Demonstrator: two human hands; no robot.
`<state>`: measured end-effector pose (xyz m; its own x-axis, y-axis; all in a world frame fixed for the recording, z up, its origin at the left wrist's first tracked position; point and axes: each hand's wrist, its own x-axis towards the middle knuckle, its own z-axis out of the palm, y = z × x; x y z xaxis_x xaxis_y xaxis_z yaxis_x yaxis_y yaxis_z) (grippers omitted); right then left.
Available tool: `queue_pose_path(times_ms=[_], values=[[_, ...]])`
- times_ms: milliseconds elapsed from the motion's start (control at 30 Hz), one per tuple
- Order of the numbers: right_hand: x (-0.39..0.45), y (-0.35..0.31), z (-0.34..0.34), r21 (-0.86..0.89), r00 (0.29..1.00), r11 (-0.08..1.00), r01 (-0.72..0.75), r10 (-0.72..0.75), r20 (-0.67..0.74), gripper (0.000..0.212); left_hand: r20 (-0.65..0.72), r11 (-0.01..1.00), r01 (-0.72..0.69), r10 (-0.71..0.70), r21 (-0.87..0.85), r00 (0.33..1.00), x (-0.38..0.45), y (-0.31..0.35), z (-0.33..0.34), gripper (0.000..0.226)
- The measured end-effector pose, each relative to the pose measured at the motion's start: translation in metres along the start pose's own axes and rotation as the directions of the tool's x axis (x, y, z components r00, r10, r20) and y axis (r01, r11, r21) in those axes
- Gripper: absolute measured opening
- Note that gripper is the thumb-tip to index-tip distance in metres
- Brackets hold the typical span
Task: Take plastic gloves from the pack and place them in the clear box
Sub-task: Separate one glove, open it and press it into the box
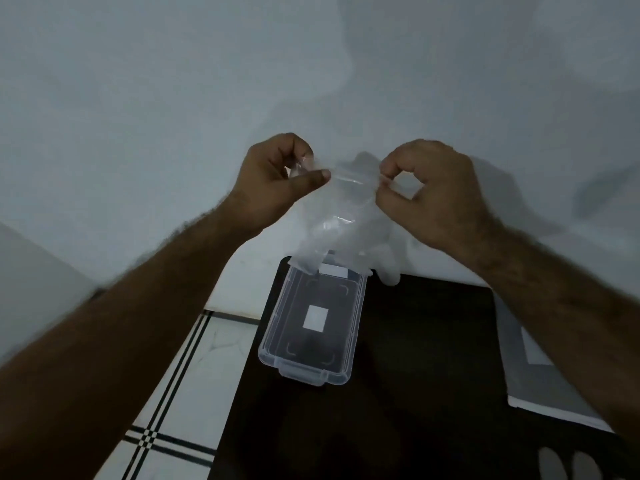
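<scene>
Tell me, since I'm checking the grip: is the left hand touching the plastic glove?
Touching. The head view shows the left hand pinching the top edge of the plastic glove between thumb and fingers, while the right hand pinches the other corner.

Dim, cool light. Dark table [398,393] against plain pale grey wall [173,81]. Left of table, white tiled floor [221,344] with black stripe lines crossing in checker pattern.
</scene>
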<state>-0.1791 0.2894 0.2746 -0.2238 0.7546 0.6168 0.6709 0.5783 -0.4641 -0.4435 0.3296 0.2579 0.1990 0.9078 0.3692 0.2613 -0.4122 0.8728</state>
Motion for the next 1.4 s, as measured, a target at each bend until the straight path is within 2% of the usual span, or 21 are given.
queue_pose_path(times_ms=[100, 167, 300, 467, 667, 800, 933, 1000, 1067, 1167, 1300, 1400], values=[[-0.025, -0.013, 0.013, 0.021, 0.997, 0.997, 0.071, -0.070, -0.039, 0.008, -0.038, 0.973, -0.160, 0.168, 0.169, 0.985, -0.021, 0.002, -0.010, 0.024], [-0.044, -0.020, 0.024, 0.010, 0.993, 0.993, 0.115, -0.115, -0.024, 0.007, -0.035, 0.946, -0.241, 0.254, 0.218, 0.966, -0.040, -0.003, -0.014, 0.024], [-0.073, -0.021, 0.055, -0.056, 0.981, 0.984, 0.166, -0.160, 0.110, 0.007, 0.062, 0.867, -0.352, 0.353, 0.353, 0.933, -0.072, -0.044, -0.020, 0.022], [-0.099, -0.001, 0.101, -0.099, 0.933, 0.986, 0.134, -0.092, 0.347, 0.006, 0.265, 0.807, -0.350, 0.248, 0.476, 0.932, -0.100, -0.111, -0.013, 0.015], [-0.138, 0.027, 0.159, -0.253, 0.808, 0.958, 0.133, 0.042, 0.587, 0.009, 0.458, 0.713, -0.339, 0.029, 0.613, 0.888, -0.116, -0.188, 0.008, 0.024], [-0.159, 0.034, 0.189, -0.330, 0.699, 0.931, 0.155, 0.133, 0.703, 0.012, 0.618, 0.604, -0.450, -0.092, 0.658, 0.781, -0.116, -0.207, 0.027, 0.015], [-0.169, 0.036, 0.208, -0.378, 0.602, 0.892, 0.250, 0.163, 0.782, 0.016, 0.714, 0.443, -0.565, -0.342, 0.696, 0.611, -0.114, -0.215, 0.040, 0.019], [-0.168, 0.031, 0.213, -0.407, 0.492, 0.869, 0.283, 0.233, 0.839, 0.025, 0.734, 0.397, -0.618, -0.399, 0.679, 0.549, -0.112, -0.218, 0.044, 0.023], [-0.165, 0.025, 0.216, -0.430, 0.377, 0.837, 0.339, 0.298, 0.877, 0.035, 0.735, 0.373, -0.639, -0.440, 0.673, 0.517, -0.111, -0.219, 0.048, 0.027], [-0.164, 0.025, 0.221, -0.398, 0.265, 0.857, 0.327, 0.321, 0.909, 0.046, 0.736, 0.359, -0.659, -0.482, 0.661, 0.476, -0.110, -0.220, 0.052, 0.034], [-0.161, 0.031, 0.226, -0.338, 0.093, 0.886, 0.318, 0.326, 0.941, 0.048, 0.764, 0.345, -0.722, -0.516, 0.600, 0.388, -0.112, -0.218, 0.050, 0.037], [-0.158, 0.032, 0.230, -0.323, 0.041, 0.883, 0.341, 0.329, 0.943, 0.045, 0.774, 0.354, -0.740, -0.530, 0.572, 0.345, -0.116, -0.218, 0.044, 0.038]])
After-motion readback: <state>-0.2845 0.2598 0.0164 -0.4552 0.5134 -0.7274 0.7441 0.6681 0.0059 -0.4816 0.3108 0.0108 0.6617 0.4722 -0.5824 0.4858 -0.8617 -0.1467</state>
